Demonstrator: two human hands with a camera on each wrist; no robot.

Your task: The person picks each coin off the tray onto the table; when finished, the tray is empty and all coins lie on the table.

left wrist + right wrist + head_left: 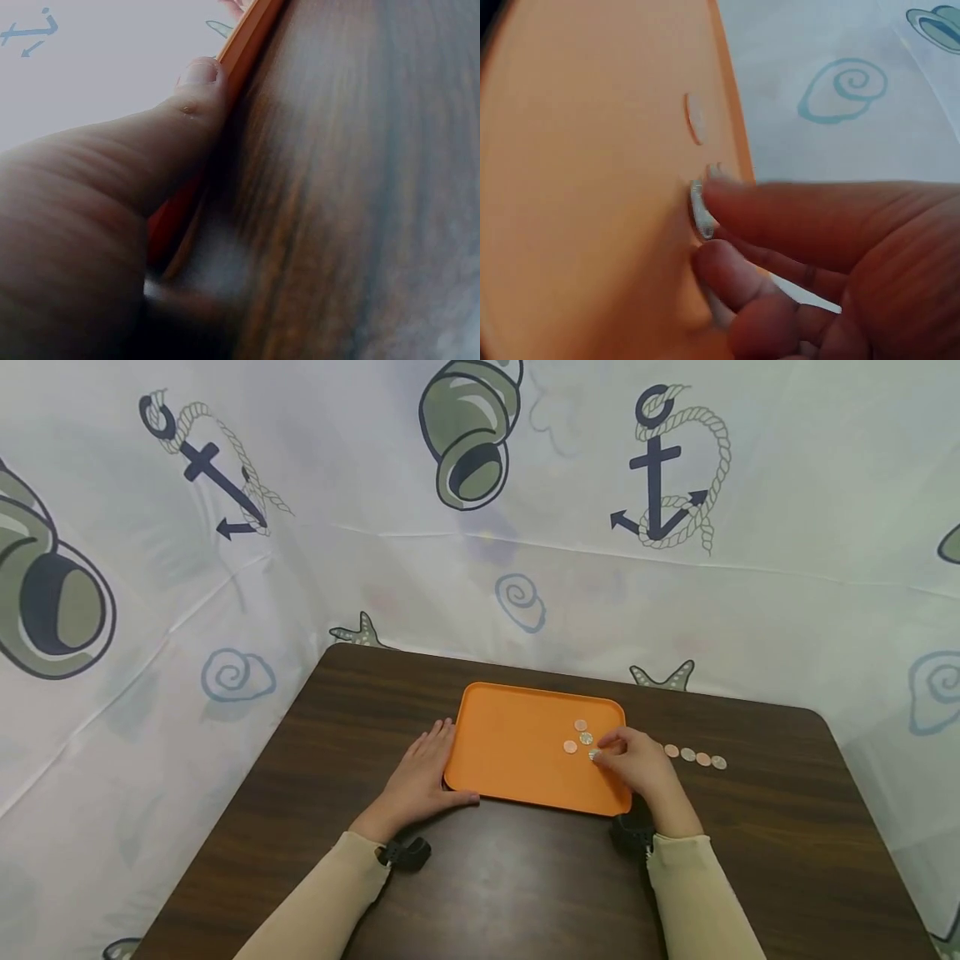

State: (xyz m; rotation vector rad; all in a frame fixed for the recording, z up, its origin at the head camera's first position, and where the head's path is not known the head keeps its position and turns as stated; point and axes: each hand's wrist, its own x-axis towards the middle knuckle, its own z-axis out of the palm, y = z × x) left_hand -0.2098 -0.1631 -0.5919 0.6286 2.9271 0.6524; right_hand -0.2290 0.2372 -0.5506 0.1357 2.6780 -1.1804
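Observation:
An orange tray (517, 743) lies on the dark wooden table. My left hand (420, 777) is spread flat at its left side, with the thumb (199, 82) along the front rim. Over the tray's right part, my right hand (637, 764) has thumb and curled fingers at a silvery coin (700, 210), pinching it close to the tray surface. Beside those fingertips are two pinkish coins (570, 747) and another silvery coin (586, 738). The right hand partly covers the tray's right rim.
Right of the tray, several coins (703, 759) lie in a short row on the table (510, 877), pinkish and silvery ones alternating. A white cloth (337, 568) printed with anchors and shells hangs behind and beside the table. Each wrist wears a black band.

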